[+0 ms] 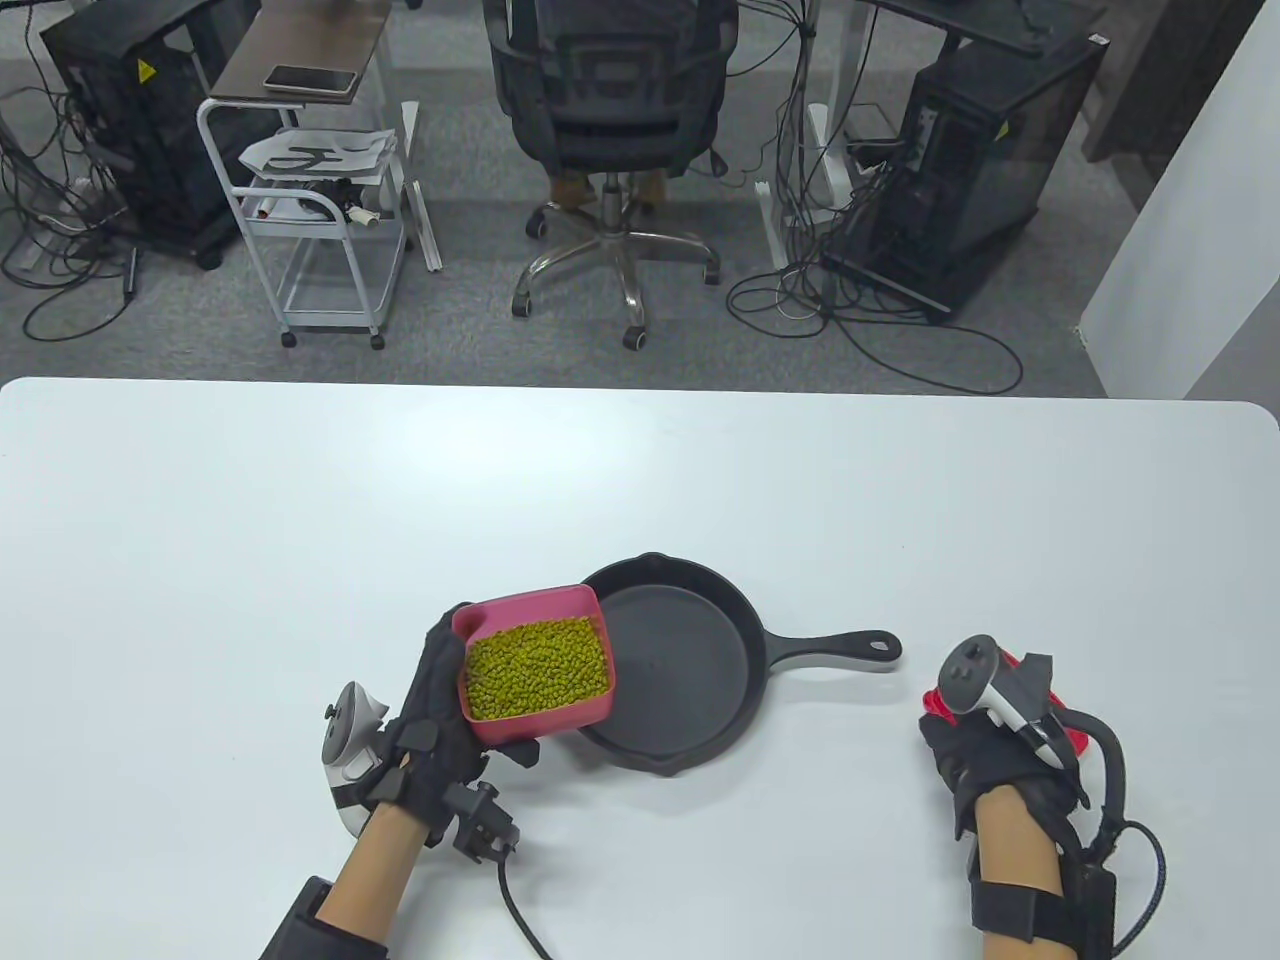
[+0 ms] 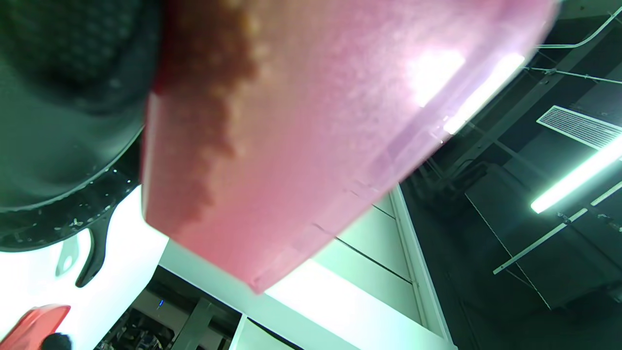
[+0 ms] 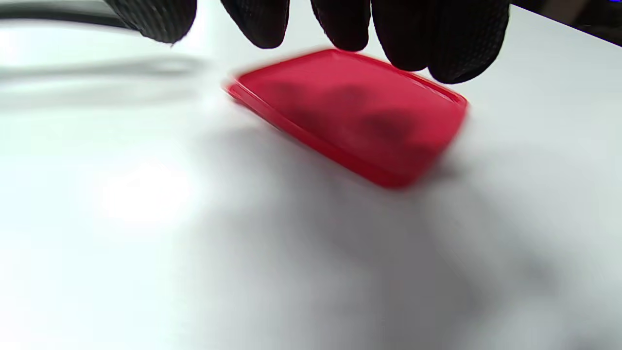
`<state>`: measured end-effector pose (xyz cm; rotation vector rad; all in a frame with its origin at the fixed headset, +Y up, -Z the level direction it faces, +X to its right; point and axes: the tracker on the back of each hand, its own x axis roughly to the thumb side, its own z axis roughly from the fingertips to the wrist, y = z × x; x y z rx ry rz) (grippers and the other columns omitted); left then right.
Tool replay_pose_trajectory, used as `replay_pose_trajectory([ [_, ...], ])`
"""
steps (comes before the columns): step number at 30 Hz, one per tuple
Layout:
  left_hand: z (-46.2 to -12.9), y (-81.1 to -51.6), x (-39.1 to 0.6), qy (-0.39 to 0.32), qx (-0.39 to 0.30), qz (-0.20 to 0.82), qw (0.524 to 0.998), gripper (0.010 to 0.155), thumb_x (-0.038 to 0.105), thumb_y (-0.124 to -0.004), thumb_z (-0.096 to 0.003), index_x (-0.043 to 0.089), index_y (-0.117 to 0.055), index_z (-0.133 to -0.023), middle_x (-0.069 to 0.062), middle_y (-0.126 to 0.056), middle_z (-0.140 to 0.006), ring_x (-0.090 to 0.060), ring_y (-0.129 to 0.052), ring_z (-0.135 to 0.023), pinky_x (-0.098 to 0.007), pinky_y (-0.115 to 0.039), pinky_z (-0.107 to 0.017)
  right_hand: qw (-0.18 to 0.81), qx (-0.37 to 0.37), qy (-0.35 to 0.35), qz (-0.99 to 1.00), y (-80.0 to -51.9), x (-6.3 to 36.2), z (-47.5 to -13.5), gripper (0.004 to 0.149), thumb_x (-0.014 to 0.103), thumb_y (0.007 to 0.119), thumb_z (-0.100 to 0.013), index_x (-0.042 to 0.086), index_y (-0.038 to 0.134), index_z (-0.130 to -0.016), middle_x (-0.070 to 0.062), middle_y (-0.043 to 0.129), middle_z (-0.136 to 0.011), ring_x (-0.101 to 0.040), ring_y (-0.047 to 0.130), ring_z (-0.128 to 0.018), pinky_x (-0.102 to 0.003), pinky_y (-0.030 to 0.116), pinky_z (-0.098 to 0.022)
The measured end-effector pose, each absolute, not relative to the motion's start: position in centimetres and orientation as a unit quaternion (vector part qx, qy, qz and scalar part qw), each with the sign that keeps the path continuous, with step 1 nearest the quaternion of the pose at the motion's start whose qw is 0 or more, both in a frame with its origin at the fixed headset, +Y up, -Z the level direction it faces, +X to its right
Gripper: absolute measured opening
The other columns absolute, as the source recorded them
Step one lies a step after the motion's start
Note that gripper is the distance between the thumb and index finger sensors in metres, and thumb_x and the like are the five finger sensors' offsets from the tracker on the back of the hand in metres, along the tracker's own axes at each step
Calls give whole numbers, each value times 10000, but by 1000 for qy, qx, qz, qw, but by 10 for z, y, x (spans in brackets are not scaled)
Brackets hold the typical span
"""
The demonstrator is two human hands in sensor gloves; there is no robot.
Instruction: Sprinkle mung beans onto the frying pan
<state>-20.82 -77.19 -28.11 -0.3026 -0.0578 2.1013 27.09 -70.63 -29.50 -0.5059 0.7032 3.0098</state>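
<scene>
Table view: left hand [image 1: 440,715] grasps the light, rigid pink container [image 1: 537,662] of loose mung beans [image 1: 540,668] by its side over the frying pan [image 1: 680,665]; right hand [image 1: 985,745] fingers hang released above the red lid [image 3: 350,114].

A: Where does the frying pan [image 1: 678,665] sit?

B: On the table [image 1: 300,520], near its front middle, handle pointing to 3 o'clock.

A: And the container [image 1: 535,665]?

B: At the pan's 9 o'clock, overlapping its rim, mung beans [image 1: 540,668] inside, held by the left hand [image 1: 430,730].

A: The lid [image 3: 350,114]?

B: On the table at the pan's 3 o'clock, beyond the handle tip, under the right hand [image 1: 985,755].
</scene>
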Motion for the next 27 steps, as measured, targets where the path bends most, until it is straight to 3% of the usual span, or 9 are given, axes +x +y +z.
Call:
replay_pose_trajectory([
  [4,-282,-773,-208,-23,-125,859,495,794,760,-588,-537,362,-256,-1138,-196,-451,-1137,-440,-906,-722,-449,-936,-264,56,-69,173,981,-667,223,-301,631,543,662,-567,256,550,-1118,-208,518,-1198,-534,585,-1005,-631,646,-653],
  [10,-282,-776,-207,-23,-135,852,505,804,758,-586,-537,344,-244,-1135,-201,-445,-1136,-441,-904,-724,-451,-937,-267,144,139,89,976,-599,110,-294,608,508,720,-567,247,594,-1102,-194,593,-1176,-524,644,-980,-622,671,-640],
  [14,-282,-778,-206,-26,-141,846,514,806,756,-587,-537,338,-243,-1134,-203,-445,-1136,-443,-903,-723,-456,-937,-259,161,230,70,957,-578,51,-285,598,497,741,-566,250,610,-1094,-187,604,-1173,-515,660,-976,-613,681,-637],
  [19,-281,-779,-202,-29,-148,836,527,805,755,-587,-537,337,-244,-1133,-204,-444,-1135,-447,-902,-721,-458,-934,-269,129,284,67,948,-577,-8,-284,571,474,767,-561,252,643,-1073,-164,655,-1150,-495,706,-954,-591,709,-625],
  [23,-281,-779,-201,-31,-147,836,528,805,754,-584,-538,335,-240,-1133,-205,-443,-1135,-446,-902,-722,-458,-933,-269,80,284,124,947,-599,-34,-293,554,459,777,-561,250,661,-1061,-160,678,-1136,-488,725,-941,-573,725,-618],
  [27,-281,-779,-200,-28,-150,826,542,806,750,-588,-538,329,-244,-1133,-210,-444,-1133,-451,-900,-717,-463,-930,-267,31,276,142,950,-620,-44,-302,595,466,802,-548,253,633,-1077,-179,589,-1175,-496,650,-985,-571,690,-648],
])
